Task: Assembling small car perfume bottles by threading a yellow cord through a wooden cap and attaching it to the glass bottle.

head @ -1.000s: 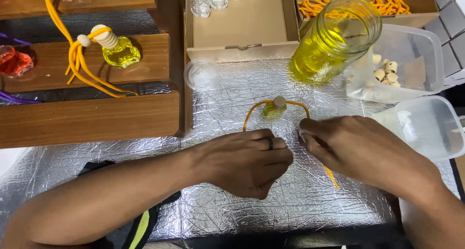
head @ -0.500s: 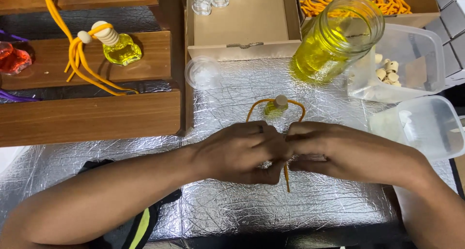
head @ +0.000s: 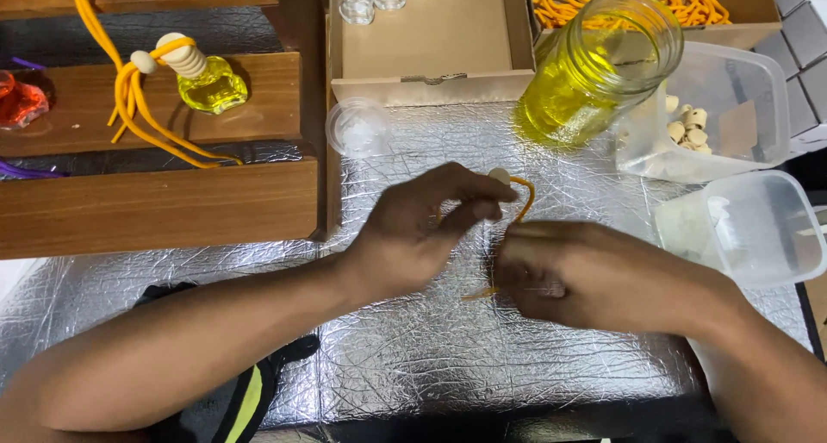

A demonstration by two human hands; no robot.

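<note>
The table cover (head: 413, 365) was crinkled, shiny silver foil. The shelf (head: 155, 206) was smooth brown wood. The jar (head: 594, 64) was clear glossy glass, the tubs (head: 749, 227) cloudy plastic, and the box (head: 431, 38) matt cardboard. The orange cord (head: 524, 197) looked soft and matt.

Left hand (head: 422, 236) and right hand (head: 577, 275) close together over shiny silver table (head: 413, 357), pinching orange cord (head: 524, 197). Small pale bead (head: 499, 176) at left fingers (head: 482, 203). Yellow jar (head: 594, 68) behind.
</note>
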